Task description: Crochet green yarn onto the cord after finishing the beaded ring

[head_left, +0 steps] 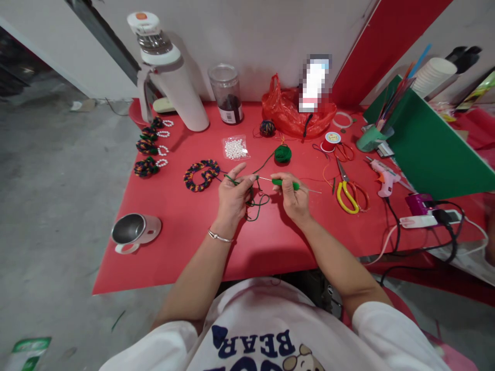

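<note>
My right hand [294, 201] is closed around the green handle of a crochet hook [285, 184], whose thin metal shaft points left. At the hook's tip, my left hand [234, 193] pinches dark green yarn [255, 198] between thumb and finger, with another finger stretched out. Loose loops of that yarn hang beside the left palm. A strand runs up to a small green yarn ball [282, 153] beyond my hands. Left of my left hand lies a multicoloured crocheted loop [201, 175], its dark strand reaching toward my fingers.
Scissors [347, 193], a glue gun [384, 178] and a power strip [425, 220] lie to the right. A mug [135, 232] stands near the left edge. At the back are a tall flask [178, 82], a jar [226, 95], a bead packet [235, 148] and a red bag [286, 111].
</note>
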Tool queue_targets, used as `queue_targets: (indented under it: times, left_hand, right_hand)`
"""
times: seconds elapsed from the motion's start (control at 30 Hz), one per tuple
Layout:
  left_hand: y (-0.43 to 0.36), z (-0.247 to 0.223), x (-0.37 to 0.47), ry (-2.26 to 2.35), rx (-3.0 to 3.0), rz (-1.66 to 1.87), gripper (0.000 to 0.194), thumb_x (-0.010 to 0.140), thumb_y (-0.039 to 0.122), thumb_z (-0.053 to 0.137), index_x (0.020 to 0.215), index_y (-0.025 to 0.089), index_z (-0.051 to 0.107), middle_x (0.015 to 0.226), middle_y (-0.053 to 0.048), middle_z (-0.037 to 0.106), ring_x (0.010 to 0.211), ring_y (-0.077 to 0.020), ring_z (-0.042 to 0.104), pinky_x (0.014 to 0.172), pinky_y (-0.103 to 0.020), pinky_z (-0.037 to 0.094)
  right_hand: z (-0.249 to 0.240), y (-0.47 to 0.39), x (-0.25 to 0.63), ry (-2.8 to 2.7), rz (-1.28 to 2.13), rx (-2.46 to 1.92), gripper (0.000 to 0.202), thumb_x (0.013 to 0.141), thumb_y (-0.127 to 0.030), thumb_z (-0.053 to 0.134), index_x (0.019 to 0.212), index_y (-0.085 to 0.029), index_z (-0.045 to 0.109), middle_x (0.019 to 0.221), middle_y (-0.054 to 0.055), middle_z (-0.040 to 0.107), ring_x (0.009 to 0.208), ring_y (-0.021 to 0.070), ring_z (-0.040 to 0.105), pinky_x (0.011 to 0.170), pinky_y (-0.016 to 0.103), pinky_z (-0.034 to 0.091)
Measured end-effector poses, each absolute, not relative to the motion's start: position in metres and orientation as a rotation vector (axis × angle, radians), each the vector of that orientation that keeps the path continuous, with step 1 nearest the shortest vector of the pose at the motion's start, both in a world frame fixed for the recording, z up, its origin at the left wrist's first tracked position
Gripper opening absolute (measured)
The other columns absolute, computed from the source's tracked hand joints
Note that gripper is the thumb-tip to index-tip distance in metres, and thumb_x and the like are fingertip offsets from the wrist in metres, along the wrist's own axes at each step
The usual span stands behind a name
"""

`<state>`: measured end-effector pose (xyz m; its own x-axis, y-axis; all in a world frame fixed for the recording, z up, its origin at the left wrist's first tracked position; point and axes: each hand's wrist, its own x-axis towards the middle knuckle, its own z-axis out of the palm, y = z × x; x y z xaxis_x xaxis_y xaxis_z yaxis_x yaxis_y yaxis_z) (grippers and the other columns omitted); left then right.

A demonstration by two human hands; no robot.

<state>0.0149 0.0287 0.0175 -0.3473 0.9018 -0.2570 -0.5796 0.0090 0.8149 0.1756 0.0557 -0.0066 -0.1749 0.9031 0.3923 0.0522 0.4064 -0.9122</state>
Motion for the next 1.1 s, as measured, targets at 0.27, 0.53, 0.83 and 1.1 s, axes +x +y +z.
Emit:
queue_targets:
  times: [0.27,0.53,0.83,1.1]
  left_hand:
    - [0.028,0.02,0.013,1.052,0.411,1.619,0.08,0.054,0.023,0.099,0.129,0.019,0.069,0.059,0.007,0.067,0.035,-0.0012,0.031,0.036,-0.018,0.019]
    - [0.029,0.013,0.013,1.061,0.427,1.619,0.091,0.049,0.021,0.101,0.134,0.022,0.068,0.073,0.002,0.077,0.042,-0.0051,0.052,0.041,-0.017,0.033]
    - [0.027,0.014,0.017,1.135,0.558,1.634,0.09,0.056,0.022,0.098,0.139,0.018,0.064,0.068,0.002,0.075,0.05,-0.0071,0.058,0.051,-0.017,0.041]
    - [0.025,0.012,0.016,1.151,0.687,1.6,0.09,0.062,0.019,0.094,0.146,0.022,0.061,0.069,0.004,0.075,0.057,-0.0096,0.065,0.056,-0.018,0.047]
  right_hand:
    - [-0.003,0.056,0.174,-1.692,0.786,-0.815,0.032,0.107,-0.048,0.052,0.109,-0.029,0.078,0.09,0.002,0.079,0.076,0.0152,0.073,0.077,0.033,0.061]
    - [0.002,0.055,0.172,-1.93,0.492,-0.679,0.018,0.103,-0.03,0.062,0.113,-0.024,0.076,0.096,0.005,0.083,0.081,0.0158,0.073,0.079,0.032,0.06]
    - [0.001,0.056,0.173,-1.921,0.628,-0.776,0.024,0.104,-0.041,0.058,0.114,-0.031,0.078,0.105,0.005,0.083,0.09,0.02,0.074,0.087,0.039,0.06]
    - [-0.002,0.058,0.17,-1.822,0.817,-0.793,0.026,0.101,-0.042,0.064,0.119,-0.03,0.078,0.11,0.006,0.079,0.101,0.0189,0.073,0.094,0.039,0.06]
